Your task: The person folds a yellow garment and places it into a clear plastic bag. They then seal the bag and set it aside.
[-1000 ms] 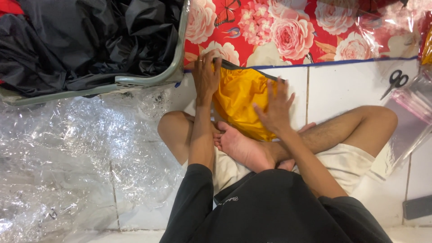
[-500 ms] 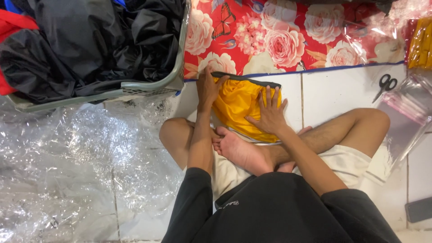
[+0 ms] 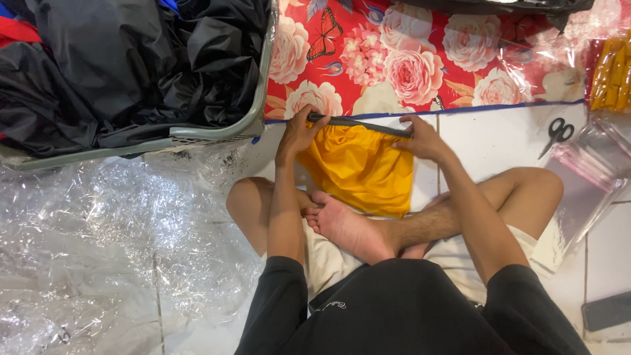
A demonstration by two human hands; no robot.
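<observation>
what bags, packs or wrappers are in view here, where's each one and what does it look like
Clear plastic bags: flat stack on the tiles at right, below the scissors.
Yellow packs: right edge, narrow, in clear wrap.
Crumpled clear film: on the floor at left.
Yellow garment: unpacked, its dark waistband held by the left hand and right hand.
No labels or signs can be made out.

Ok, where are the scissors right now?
In the head view the scissors lie on the white tiled floor at the upper right, just below the floral cloth and beside the clear plastic bags, beyond the right hand.
</observation>
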